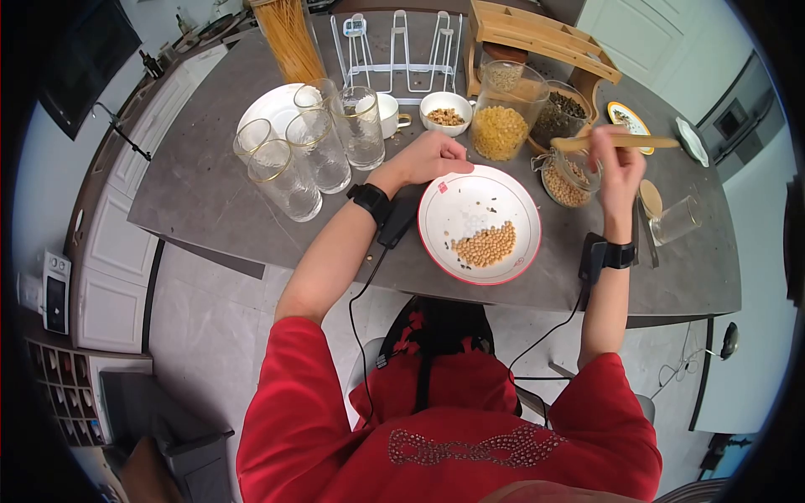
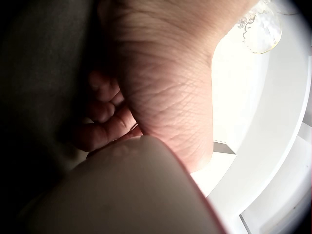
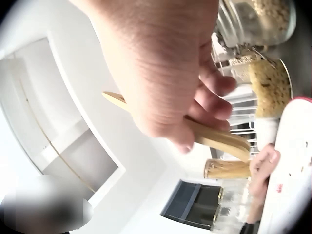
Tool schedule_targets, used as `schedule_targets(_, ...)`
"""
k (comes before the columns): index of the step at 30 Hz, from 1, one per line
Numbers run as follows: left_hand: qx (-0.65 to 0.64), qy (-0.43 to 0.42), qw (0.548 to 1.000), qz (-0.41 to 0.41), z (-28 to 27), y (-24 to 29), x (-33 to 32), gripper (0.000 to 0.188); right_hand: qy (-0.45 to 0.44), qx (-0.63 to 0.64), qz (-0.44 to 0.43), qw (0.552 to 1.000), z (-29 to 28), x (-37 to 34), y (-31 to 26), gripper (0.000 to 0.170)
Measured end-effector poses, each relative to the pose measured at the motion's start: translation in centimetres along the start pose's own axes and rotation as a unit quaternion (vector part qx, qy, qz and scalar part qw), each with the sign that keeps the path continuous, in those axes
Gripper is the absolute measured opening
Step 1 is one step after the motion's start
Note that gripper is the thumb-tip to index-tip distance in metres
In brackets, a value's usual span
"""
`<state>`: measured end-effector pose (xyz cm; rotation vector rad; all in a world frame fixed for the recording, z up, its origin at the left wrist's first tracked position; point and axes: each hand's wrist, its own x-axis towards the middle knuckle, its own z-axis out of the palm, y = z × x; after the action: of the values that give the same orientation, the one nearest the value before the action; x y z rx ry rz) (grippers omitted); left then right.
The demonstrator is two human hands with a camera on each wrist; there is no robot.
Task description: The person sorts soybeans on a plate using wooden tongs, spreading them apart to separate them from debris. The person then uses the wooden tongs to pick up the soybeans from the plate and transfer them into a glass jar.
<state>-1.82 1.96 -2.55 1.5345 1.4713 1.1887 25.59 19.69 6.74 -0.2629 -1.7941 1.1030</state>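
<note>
Item: drinking glasses, five, clear with gold-coloured rims, upright in a group left of the red-rimmed plate. A white plate lies behind them.

Item: long pasta, upright, beyond the red-rimmed plate and to its left.

Item: white wire rack, beyond the red-rimmed plate, left of its middle. Nearer stands a white cup.

Item: left hand, fingers curled, gripping the upper left edge of the red-rimmed plate.

Item: white bowl of brown pieces, just beyond the red-rimmed plate.

Item: the red-rimmed plate itself, on the grey table. It holds round tan beans, massed in its nearer half, with dark bits scattered farther up.

Item: tall clear container of yellow pieces, beyond the red-rimmed plate; a wooden stand rises behind.

Item: open glass jar of tan beans, near the upper right of the red-rimmed plate; a jar of dark pieces is behind it.

Item: right hand, fingers closed round a wooden utensil, raised to the upper right of the red-rimmed plate. The utensil lies nearly level across the head view.

Item: clear glass, tipped on its side, right of the red-rimmed plate.
</note>
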Motion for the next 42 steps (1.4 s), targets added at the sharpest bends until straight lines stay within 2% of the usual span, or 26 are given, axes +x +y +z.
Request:
schedule_targets(2,0.002,0.011,1.000,0.010,0.1,0.6,-0.2,0.027,0.100,-0.032,-0.058,0.993,-1.4,1.0,0.6,0.014)
schedule_targets(4,-0.008,0.011,1.000,0.005,0.0,0.3,0.0,0.027,0.136,-0.049,-0.069,0.987,-2.1,1.3,1.1,0.015)
schedule_targets(8,-0.005,0.011,1.000,-0.007,0.1,0.6,-0.1,0.026,0.084,-0.003,-0.035,0.996,-1.8,0.5,0.9,0.015)
schedule_targets(11,-0.001,0.007,1.000,0.006,0.0,1.1,-0.3,0.027,-0.135,0.024,0.029,0.990,0.8,-1.1,-0.2,0.013)
schedule_targets(12,-0.003,0.008,1.000,0.003,0.1,0.8,-0.3,0.027,-0.205,0.020,0.042,0.978,2.0,-1.7,-0.8,0.014)
schedule_targets(14,-0.025,-0.001,1.000,-0.002,0.0,0.3,0.0,0.027,-0.345,-0.026,0.015,0.938,3.4,-2.4,-0.7,0.015)
schedule_targets(15,-0.025,-0.002,1.000,-0.004,0.1,0.4,-0.2,0.027,-0.344,-0.025,0.017,0.939,4.0,-2.8,-0.8,0.015)
schedule_targets(17,-0.024,0.007,1.000,-0.006,0.1,0.7,-0.2,0.027,-0.425,-0.061,0.001,0.903,5.1,-3.1,-0.8,0.016)
schedule_targets(20,-0.022,0.002,1.000,0.001,0.0,0.3,-0.1,0.027,-0.419,0.000,0.013,0.908,5.6,-3.7,-0.4,0.016)
schedule_targets(23,-0.007,0.001,1.000,-0.006,-0.2,-0.1,0.1,0.026,-0.440,0.006,0.038,0.897,6.2,-4.0,-0.7,0.018)
schedule_targets(26,-0.026,0.003,1.000,0.006,0.0,0.7,-0.2,0.025,-0.460,0.020,0.003,0.888,7.0,-4.4,-0.8,0.022)
schedule_targets(30,-0.010,-0.006,1.000,-0.005,-0.1,-0.2,0.0,0.024,-0.465,0.025,0.035,0.884,7.4,-4.7,-0.9,0.023)
schedule_targets(35,-0.016,0.002,1.000,0.003,0.0,0.9,-0.3,0.025,-0.449,-0.016,0.011,0.893,7.2,-4.5,0.3,0.022)
schedule_targets(37,-0.011,-0.001,1.000,0.002,-0.1,-0.3,0.2,0.025,-0.448,-0.019,0.013,0.894,7.1,-4.8,0.3,0.022)
schedule_targets(39,-0.001,-0.007,1.000,0.002,-0.1,-0.3,0.1,0.026,-0.442,-0.035,0.076,0.893,7.1,-4.7,-0.3,0.023)
schedule_targets(40,-0.006,-0.001,1.000,-0.004,0.1,0.4,-0.2,0.026,-0.440,-0.036,0.075,0.894,7.1,-4.8,0.0,0.023)
schedule_targets(42,-0.008,0.007,1.000,-0.007,-0.2,0.9,-0.2,0.026,-0.417,-0.007,-0.008,0.909,7.5,-4.9,0.6,0.022)
